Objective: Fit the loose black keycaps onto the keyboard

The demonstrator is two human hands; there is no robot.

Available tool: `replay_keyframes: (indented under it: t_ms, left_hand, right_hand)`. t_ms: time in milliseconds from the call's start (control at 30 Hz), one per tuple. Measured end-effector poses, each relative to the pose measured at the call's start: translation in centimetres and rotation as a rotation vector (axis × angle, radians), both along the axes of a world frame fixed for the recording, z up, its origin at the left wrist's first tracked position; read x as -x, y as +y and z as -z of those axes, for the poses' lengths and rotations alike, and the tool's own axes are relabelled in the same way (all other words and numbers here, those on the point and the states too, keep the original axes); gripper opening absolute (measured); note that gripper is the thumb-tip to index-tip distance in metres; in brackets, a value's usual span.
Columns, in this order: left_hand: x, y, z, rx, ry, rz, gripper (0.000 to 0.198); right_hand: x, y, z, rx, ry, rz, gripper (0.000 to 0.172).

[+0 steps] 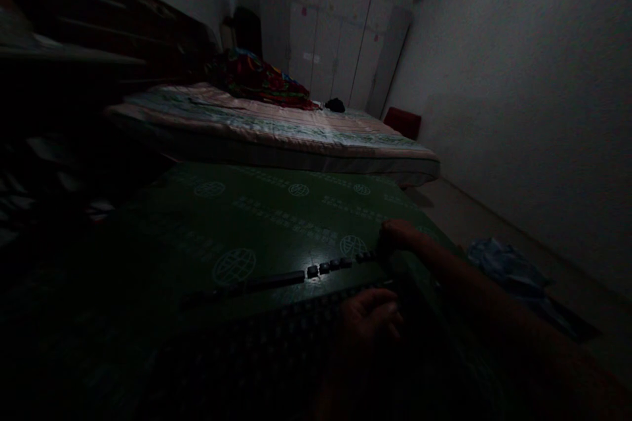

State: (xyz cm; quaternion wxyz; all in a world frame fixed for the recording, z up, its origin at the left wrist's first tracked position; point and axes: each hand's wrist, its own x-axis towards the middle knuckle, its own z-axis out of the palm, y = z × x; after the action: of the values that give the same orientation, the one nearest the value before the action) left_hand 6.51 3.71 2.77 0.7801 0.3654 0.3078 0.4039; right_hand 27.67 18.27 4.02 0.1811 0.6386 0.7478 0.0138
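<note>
A dark keyboard lies in deep shadow on a green table printed with globe marks and pale lettering. Beyond its far edge runs a row of loose black keycaps, with a long spacebar key toward the left. At the row's right end is my right hand, its fingers closed against the tabletop; whatever they grip is hidden. Over the keyboard's right part, my left hand has its fingers curled and drawn together. Darkness keeps me from seeing what, if anything, is in it.
Behind the table stands a bed with a striped sheet and a bunched red blanket. Pale wardrobe doors line the back. On the right, bluish cloth or plastic lies low beside the table, near a bare wall.
</note>
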Motion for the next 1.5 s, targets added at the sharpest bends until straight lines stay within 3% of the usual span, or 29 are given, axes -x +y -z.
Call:
replay_keyframes:
  t_ms: [133,300,433,600,800,1033,1267,1500]
  left_hand:
    - [0.0,0.0,0.0,-0.01,0.004,0.002,0.023]
    - [0.0,0.1,0.0,-0.007,0.001,0.006,0.026]
    - [-0.1,0.2,-0.4,-0.003,0.015,-0.048,0.029]
    - [-0.2,0.4,-0.6,-0.016,0.047,-0.047,0.029]
    - [-0.3,0.0,-0.7,-0.06,0.048,0.072,0.028]
    - [-0.3,-0.4,-0.8,-0.008,0.057,0.196,0.031]
    - [-0.1,-0.5,-0.5,0.015,0.029,0.317,0.032]
    - [-0.5,-0.6,0.0,0.032,-0.051,0.349,0.032]
  right_hand:
    - [0.1,0.4,0.0,0.016,0.02,0.007,0.018]
    - [0.9,-0.8,-2.4,-0.072,0.146,-0.064,0.017]
    - [2.2,-5.3,-4.1,-0.117,0.301,-0.188,0.017]
    - [3.5,-12.6,-4.5,-0.193,0.659,-0.422,0.015]
    - [3.2,-17.1,-3.7,-0.259,0.69,-0.357,0.014]
    - [3.6,-19.2,-3.6,-0.267,0.659,-0.264,0.014]
    - [4.5,-21.0,-4.8,-0.314,0.819,-0.266,0.021]
    - [4.9,-22.5,-3.4,-0.473,0.947,-0.188,0.023]
